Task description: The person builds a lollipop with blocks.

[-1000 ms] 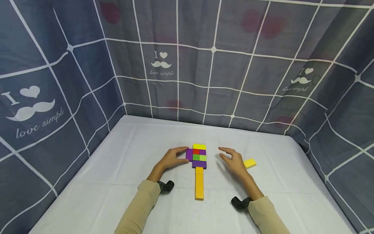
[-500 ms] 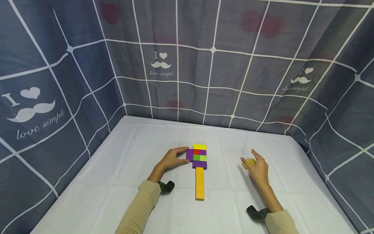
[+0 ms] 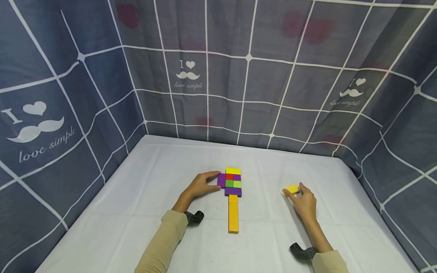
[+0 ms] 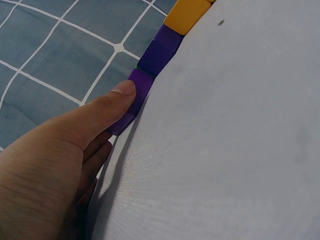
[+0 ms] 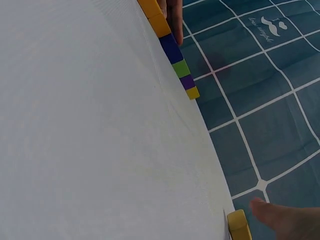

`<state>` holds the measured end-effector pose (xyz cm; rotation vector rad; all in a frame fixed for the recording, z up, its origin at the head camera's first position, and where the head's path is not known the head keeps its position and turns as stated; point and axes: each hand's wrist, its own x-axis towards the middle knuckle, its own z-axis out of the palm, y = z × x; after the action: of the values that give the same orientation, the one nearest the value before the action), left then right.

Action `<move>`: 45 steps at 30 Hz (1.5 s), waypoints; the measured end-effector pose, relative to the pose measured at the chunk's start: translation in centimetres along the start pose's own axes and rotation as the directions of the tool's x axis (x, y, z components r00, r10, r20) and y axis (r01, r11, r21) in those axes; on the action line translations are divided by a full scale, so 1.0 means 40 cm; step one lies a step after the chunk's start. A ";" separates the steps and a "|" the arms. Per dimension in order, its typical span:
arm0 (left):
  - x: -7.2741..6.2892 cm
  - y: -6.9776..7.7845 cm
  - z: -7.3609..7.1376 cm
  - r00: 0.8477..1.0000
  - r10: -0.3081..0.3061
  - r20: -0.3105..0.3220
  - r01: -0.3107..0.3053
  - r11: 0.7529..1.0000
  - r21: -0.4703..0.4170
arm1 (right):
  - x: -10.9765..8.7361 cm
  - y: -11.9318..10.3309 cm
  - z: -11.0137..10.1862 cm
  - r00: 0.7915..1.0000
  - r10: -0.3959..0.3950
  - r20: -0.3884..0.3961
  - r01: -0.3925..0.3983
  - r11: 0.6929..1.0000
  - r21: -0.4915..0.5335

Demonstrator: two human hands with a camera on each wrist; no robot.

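Observation:
My left hand [image 3: 200, 184] pinches the ends of a purple block [image 3: 221, 181] at the left side of a flat block arrangement. In the left wrist view its thumb [image 4: 125, 90] lies against that block. Farther right, my right hand [image 3: 306, 203] straddles a lone yellow block [image 3: 292, 189], thumb by the left end and a finger by the right. A small gap shows between fingertip [image 5: 260, 205] and block in the right wrist view. Joined beside the held block are a red block [image 3: 229, 177], a green block [image 3: 229, 184] and several others.
A yellow block [image 3: 233, 171] tops the arrangement, and a purple block [image 3: 233, 192] lies along its near side. A long orange block [image 3: 233, 218] extends toward me. The white cloth [image 3: 170, 159] covers the table, with a checked grey-blue curtain [image 3: 225, 76] behind.
My right hand has moved right from near the arrangement and come down around the lone yellow block. The left hand and the arrangement have stayed put.

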<state>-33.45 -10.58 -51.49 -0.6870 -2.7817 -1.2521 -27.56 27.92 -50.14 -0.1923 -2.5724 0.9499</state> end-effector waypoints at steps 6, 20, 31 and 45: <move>0.000 0.003 0.000 1.000 -0.005 0.002 0.005 1.000 -0.009 | -0.007 0.003 0.005 1.000 -0.013 -0.010 0.012 0.999 -0.037; -0.004 0.005 -0.001 1.000 0.000 0.000 0.000 1.000 -0.006 | -0.011 0.001 0.006 0.998 0.007 0.065 -0.001 0.996 -0.087; 0.001 -0.003 -0.003 1.000 0.006 0.009 -0.006 1.000 -0.006 | 0.007 -0.054 -0.040 0.972 -0.094 0.217 0.102 0.994 -0.025; -0.002 0.001 -0.001 1.000 0.009 0.001 -0.009 1.000 -0.006 | 0.079 -0.179 0.056 0.839 -0.453 0.302 0.384 0.885 0.262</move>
<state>-33.37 -10.61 -51.45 -0.7001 -2.7735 -1.2595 -31.32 21.95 -46.07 0.6372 -2.6389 1.1247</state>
